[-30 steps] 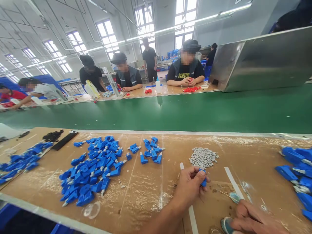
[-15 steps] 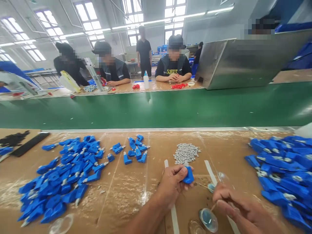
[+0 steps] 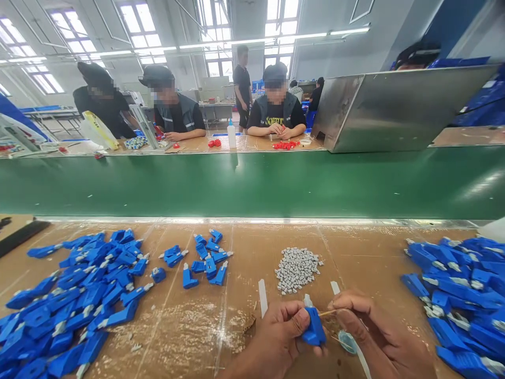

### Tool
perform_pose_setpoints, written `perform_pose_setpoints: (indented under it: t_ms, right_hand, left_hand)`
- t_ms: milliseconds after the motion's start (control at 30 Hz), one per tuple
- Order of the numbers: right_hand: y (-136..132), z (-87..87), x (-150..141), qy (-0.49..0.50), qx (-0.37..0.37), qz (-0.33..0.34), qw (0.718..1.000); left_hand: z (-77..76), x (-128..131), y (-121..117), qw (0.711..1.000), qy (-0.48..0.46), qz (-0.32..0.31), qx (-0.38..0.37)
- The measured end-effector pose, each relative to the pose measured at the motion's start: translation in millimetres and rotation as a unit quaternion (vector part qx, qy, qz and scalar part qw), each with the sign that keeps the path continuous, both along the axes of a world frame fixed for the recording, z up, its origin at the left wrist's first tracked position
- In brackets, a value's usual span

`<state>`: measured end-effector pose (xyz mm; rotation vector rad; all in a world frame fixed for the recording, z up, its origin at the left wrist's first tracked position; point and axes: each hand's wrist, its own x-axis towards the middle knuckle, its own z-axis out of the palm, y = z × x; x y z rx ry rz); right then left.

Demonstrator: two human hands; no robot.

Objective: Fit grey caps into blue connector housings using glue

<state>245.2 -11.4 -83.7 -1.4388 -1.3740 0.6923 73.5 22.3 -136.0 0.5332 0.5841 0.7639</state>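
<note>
Left hand [image 3: 278,337] firmly gripping blue plastic part [image 3: 314,327]; right hand [image 3: 374,337] pinching thin wooden stick [image 3: 328,312], tip at part; small grey pieces [image 3: 296,270] beyond.

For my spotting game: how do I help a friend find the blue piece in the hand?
Find the long green belt, then the brown bench in front of it. Below the little pile of grey bits, a left hand grips a blue plastic piece. Unlike the blue heaps, it is held up, and a right hand points a thin stick at it.
</note>
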Motion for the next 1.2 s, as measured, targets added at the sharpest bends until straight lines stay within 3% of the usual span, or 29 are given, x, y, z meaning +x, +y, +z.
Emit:
perform_pose_setpoints:
  t_ms: [233, 367, 567, 933, 1100, 1200]
  right_hand:
    - [6.2, -4.6, 5.8, -0.047, 0.028, 0.034, 0.998]
    - [6.6, -3.3, 3.0, -0.041, 0.009, 0.015, 0.999]
    - [5.2, -3.2, 2.0, -0.032, 0.004, 0.043, 0.999]
    - [3.0, -15.3, 3.2, -0.075, 0.096, 0.089, 0.989]
    - [-8.7, 2.9, 19.0, -0.079, 0.078, 0.079, 0.991]
    - [-28.1, 17.6, 30.3, -0.086, 0.007, 0.162, 0.983]
  left_hand:
    - [2.2, 1.1, 1.9, 1.0, -0.012, -0.006, -0.008]
    - [3.9, 1.9, 0.8, 1.0, -0.013, -0.008, 0.001]
    - [1.2, 2.4, -0.8, 1.0, -0.016, 0.002, -0.002]
    - [6.6, 0.6, 0.0, 1.0, 0.006, -0.015, -0.006]
    - [12.3, -3.5, 2.2, 1.0, 0.006, -0.004, -0.016]
    - [16.7, -7.1, 4.3, 1.0, 0.015, 0.0, -0.013]
